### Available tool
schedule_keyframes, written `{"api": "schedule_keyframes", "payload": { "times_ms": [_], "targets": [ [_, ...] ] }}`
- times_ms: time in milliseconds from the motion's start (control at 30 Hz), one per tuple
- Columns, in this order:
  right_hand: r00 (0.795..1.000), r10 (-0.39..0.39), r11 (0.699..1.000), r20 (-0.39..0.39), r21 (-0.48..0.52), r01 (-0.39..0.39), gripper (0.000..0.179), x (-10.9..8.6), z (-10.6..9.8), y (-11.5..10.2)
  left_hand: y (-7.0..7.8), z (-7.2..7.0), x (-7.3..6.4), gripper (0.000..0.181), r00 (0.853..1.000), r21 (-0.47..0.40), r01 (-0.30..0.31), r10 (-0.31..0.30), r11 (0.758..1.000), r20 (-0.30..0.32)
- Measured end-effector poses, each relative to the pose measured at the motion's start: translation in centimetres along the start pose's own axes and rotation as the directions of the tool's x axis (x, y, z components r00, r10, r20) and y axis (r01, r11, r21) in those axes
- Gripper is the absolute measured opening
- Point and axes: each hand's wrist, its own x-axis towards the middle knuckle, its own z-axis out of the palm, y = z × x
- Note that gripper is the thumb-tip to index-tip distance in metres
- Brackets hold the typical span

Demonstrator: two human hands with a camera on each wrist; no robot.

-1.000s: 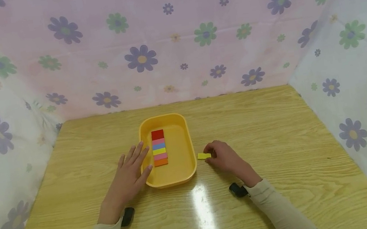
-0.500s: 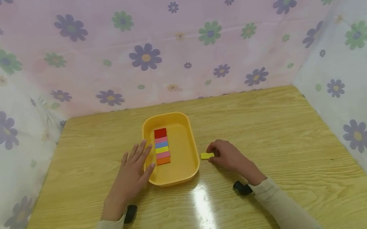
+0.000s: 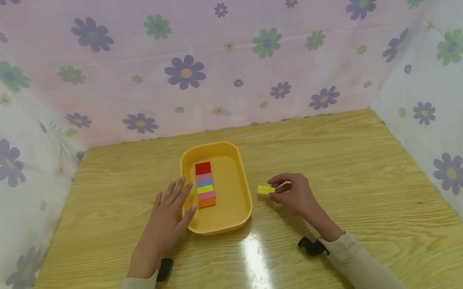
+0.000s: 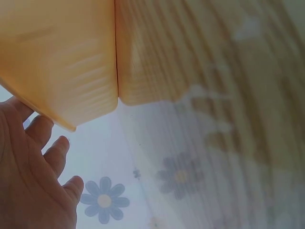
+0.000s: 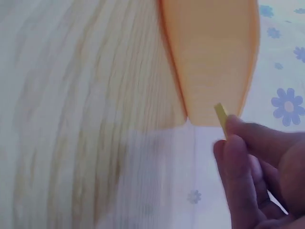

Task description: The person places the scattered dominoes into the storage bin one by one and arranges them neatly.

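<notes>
My right hand (image 3: pixel 294 192) pinches a thin yellow block (image 3: pixel 265 189) between thumb and fingers, just right of the tray's side. In the right wrist view the yellow block (image 5: pixel 221 114) appears edge-on, raised off the table. My left hand (image 3: pixel 166 219) rests with spread fingers on the left rim of the yellow-orange tray (image 3: pixel 235 214). The left wrist view shows the fingers (image 4: pixel 56 152) at the tray's rim. Inside the tray, along its left side, lies a column of coloured blocks: red (image 3: pixel 202 168), pink, blue (image 3: pixel 204 182), yellow (image 3: pixel 204 189), pink and orange (image 3: pixel 207 202) at the near end.
The tray stands on a wood-grain table (image 3: pixel 343 172). A flower-patterned cloth (image 3: pixel 214 32) closes off the back and both sides. Dark wrist cameras (image 3: pixel 311 246) sit on both wrists, and a bright reflection lies on the table in front of the tray.
My right hand has lifted the yellow block from the table beside the tray and tilted it slightly. The left hand stays on the rim; the head view has shifted a little.
</notes>
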Motion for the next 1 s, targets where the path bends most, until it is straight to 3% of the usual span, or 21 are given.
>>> {"api": "schedule_keyframes", "payload": {
  "times_ms": [233, 600, 1000],
  "targets": [
    [0.998, -0.019, 0.985, -0.065, 0.17, 0.03, 0.037, -0.4, 0.0, -0.2, -0.1, 0.1, 0.0, 0.063, 1.0, -0.004, -0.006, 0.006, 1.0, 0.0],
    [0.988, -0.149, 0.946, 0.036, 0.297, 0.131, 0.033, -1.7, 1.8, -2.5, 0.0, 0.0, 0.0, 0.063, 1.0, -0.005, -0.011, 0.011, 1.0, -0.002],
    [0.983, -0.171, 0.907, 0.068, 0.401, 0.13, 0.031, -1.9, 4.3, -3.9, 0.1, 0.0, 0.1, 0.063, 1.0, 0.03, -0.012, 0.012, 0.999, -0.009]
  ]
}}
